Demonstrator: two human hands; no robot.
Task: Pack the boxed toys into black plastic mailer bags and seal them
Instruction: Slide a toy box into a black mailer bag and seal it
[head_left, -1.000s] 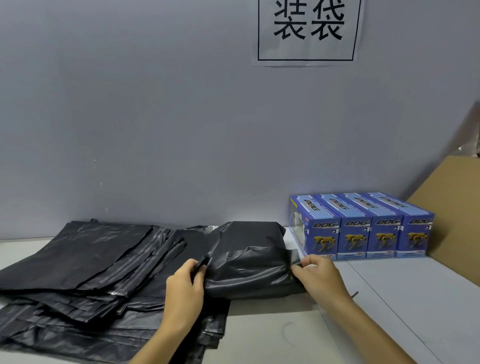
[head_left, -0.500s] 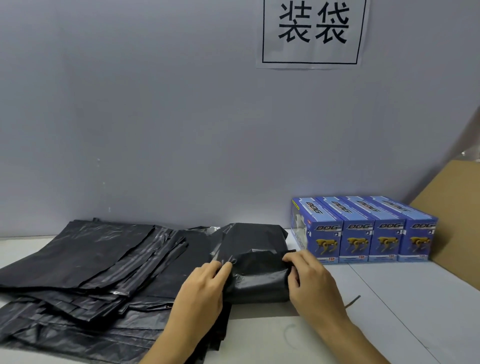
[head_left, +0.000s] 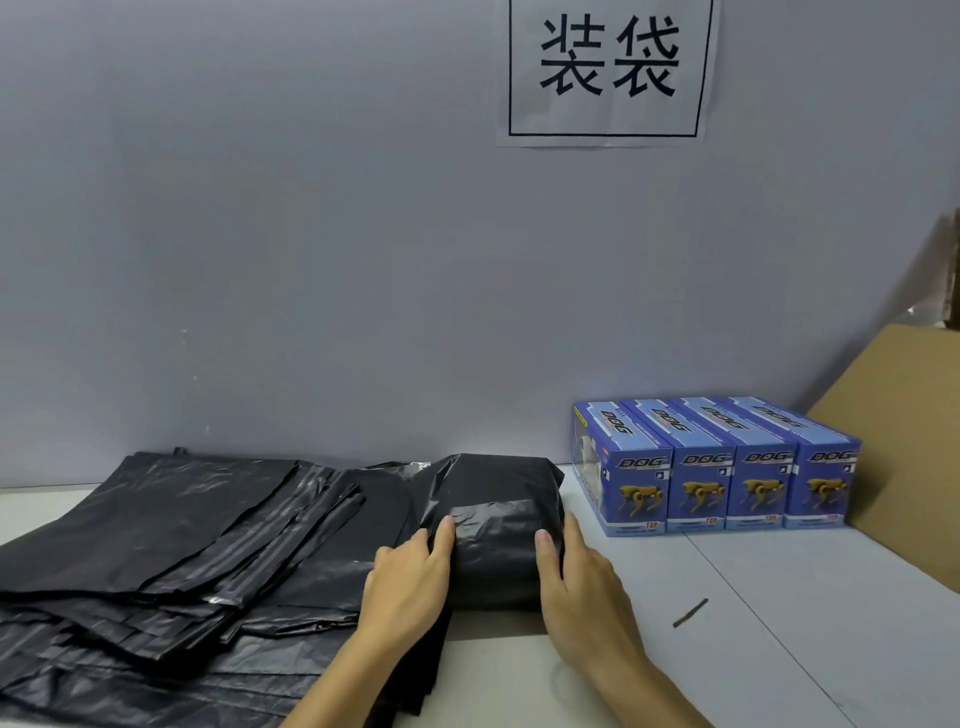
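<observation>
With the wrapped box (head_left: 493, 525) mid-counter, I pressed its folded flap flat, my left hand (head_left: 410, 577) and right hand (head_left: 582, 577) both released with straight fingers, judging sealing underway; next needed a firm rub along the flap.

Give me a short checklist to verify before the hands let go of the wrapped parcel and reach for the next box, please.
1. Flap folded over the wrapped parcel: ok, it lies flat on top.
2. Flap fully stuck down: cannot tell, the seal itself is not visible.
3. Left hand and right hand pressing both sides of the parcel: ok.
4. Next toy boxes ready: ok, four stand in a row by the wall.
5. Spare mailer bags available: ok, a pile lies to the left.
6. Small dark strip on the table: not ok, loose beside the work area.
</observation>
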